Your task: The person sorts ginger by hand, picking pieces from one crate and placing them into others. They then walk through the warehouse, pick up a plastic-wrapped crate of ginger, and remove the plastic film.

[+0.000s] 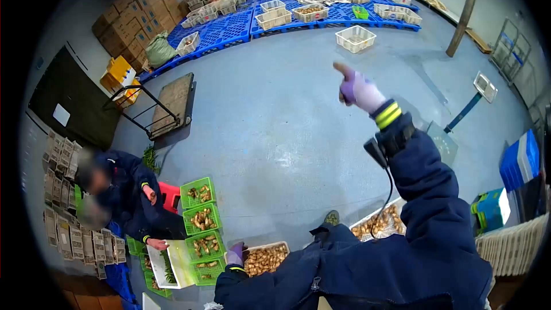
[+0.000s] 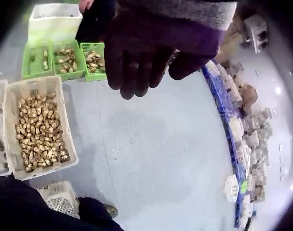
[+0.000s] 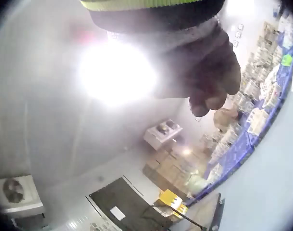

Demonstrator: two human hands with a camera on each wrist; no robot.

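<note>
My right hand [image 1: 363, 90], in a purple and white glove, is stretched out above the floor, one finger extended and the others bent, holding nothing. Part of it shows dark against a bright light in the right wrist view [image 3: 204, 72]. My gloved left hand [image 1: 236, 254] is low, beside a white crate of knobbly brown roots [image 1: 266, 259]. In the left wrist view the left hand [image 2: 156, 48] hangs with its fingers slightly bent and nothing in them. Green baskets [image 1: 202, 220] with similar roots stand in a row left of that crate.
Another person [image 1: 129, 195] sits at the left by a white box [image 1: 166, 267]. A flat trolley [image 1: 174, 103] stands behind. Blue pallets [image 1: 229, 27] with crates line the back. One white crate [image 1: 356, 39] is on the floor, and a scale [image 1: 485, 87] stands at the right.
</note>
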